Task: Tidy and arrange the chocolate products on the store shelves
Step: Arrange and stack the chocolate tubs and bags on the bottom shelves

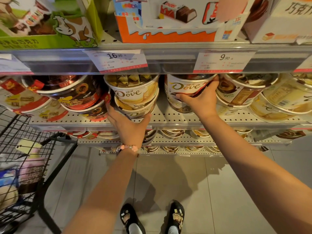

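1. The left hand [128, 124], at centre frame, cups the lower tub [136, 109] of a two-high stack of gold Dove tubs, fingers and thumb curled round its base; the upper gold tub [135, 89] sits tilted on top.
2. The right hand [200, 97], right of centre, grips the top white-and-brown Dove tub [187, 86] by its right side, thumb across the front; a second tub [179, 105] lies under it.
3. Risk: both stacks lean on their sides on the perforated shelf [177, 118]. If the left hand shifts the bottom tub, the upper one could, I judge, slide forward off the edge.
4. Risk: pulling the right-hand tub one-sided may roll it or nudge the neighbouring tubs [239, 92] just beside it.
5. Count: two gold tubs, two white-and-brown tubs in hand reach; at least three red-and-black tubs [74, 93] at left; two readable price tags [118, 60] above. Tubs at far right are too overlapped to count.
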The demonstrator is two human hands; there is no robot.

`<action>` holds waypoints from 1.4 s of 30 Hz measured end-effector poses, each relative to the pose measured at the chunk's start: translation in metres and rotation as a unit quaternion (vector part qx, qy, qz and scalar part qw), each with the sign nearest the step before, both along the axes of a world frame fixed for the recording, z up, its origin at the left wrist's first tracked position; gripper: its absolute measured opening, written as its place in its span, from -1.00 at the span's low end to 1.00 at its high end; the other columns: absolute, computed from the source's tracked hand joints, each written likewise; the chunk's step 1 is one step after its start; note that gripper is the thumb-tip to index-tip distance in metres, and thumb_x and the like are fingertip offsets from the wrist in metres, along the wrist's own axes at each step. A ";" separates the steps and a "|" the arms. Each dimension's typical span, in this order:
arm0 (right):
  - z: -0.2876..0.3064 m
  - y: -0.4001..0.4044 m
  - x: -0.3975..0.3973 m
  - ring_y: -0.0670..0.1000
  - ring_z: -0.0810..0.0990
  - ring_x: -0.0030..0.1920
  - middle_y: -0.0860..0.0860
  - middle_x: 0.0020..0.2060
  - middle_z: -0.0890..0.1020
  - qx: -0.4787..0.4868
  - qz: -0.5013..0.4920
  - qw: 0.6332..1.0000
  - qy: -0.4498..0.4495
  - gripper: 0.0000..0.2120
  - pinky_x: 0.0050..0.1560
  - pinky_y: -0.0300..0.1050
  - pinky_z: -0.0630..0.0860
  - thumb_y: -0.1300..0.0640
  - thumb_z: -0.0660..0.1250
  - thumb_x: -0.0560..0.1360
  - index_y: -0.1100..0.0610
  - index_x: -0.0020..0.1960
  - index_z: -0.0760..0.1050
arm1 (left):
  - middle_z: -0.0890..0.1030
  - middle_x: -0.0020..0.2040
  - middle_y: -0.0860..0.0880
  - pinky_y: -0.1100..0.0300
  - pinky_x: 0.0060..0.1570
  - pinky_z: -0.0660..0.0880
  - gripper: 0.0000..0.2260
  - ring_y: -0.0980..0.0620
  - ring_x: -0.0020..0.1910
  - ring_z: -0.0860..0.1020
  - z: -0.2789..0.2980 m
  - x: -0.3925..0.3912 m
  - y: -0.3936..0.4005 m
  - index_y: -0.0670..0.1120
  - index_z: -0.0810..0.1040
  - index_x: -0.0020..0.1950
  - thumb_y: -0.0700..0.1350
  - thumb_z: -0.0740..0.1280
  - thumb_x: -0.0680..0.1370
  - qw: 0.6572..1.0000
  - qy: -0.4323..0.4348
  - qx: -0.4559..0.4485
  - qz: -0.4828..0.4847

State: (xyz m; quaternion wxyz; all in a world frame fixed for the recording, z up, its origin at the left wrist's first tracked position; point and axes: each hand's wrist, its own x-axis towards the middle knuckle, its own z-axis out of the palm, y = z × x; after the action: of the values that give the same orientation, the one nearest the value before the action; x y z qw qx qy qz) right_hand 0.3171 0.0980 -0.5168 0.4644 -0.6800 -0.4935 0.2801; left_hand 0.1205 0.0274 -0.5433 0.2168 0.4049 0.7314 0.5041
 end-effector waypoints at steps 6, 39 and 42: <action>0.000 -0.005 -0.004 0.01 0.38 0.31 0.07 0.24 0.42 0.024 -0.020 0.999 -0.038 0.16 0.36 -0.01 0.34 -0.25 0.60 -0.03 0.23 0.38 0.19 | 0.22 0.45 -0.15 0.29 0.24 0.15 0.13 -0.06 0.43 0.22 0.006 0.005 0.020 -0.15 -0.02 0.50 -0.02 0.63 0.15 0.996 -0.080 -0.024 0.020; -0.016 -0.064 0.009 0.01 0.52 -0.09 0.01 -0.15 0.52 -0.052 -0.065 0.987 0.135 -0.56 0.00 -0.07 0.44 0.09 0.18 0.58 0.07 0.44 0.21 | 0.53 -0.15 -0.11 0.18 -0.26 0.59 -0.38 0.03 -0.27 0.55 0.017 0.000 0.012 0.02 0.12 0.45 -0.11 0.38 0.50 0.931 -0.358 -0.052 0.041; -0.013 -0.048 0.012 0.00 0.59 -0.31 0.04 -0.25 0.58 -0.112 -0.013 0.973 0.201 -0.58 -0.29 -0.14 0.52 0.01 0.17 0.60 0.07 0.41 0.21 | 0.52 -0.19 -0.17 0.20 -0.32 0.59 -0.38 -0.04 -0.25 0.60 0.028 0.004 0.013 0.02 -0.01 0.49 -0.24 0.27 0.57 0.914 -0.402 -0.037 0.035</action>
State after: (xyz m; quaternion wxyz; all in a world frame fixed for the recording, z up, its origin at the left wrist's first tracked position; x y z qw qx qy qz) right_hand 0.3293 0.0502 -0.5294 0.4781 -0.6639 -0.3470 0.4585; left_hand 0.1245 0.0406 -0.5152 0.4892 0.1341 0.6142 0.6045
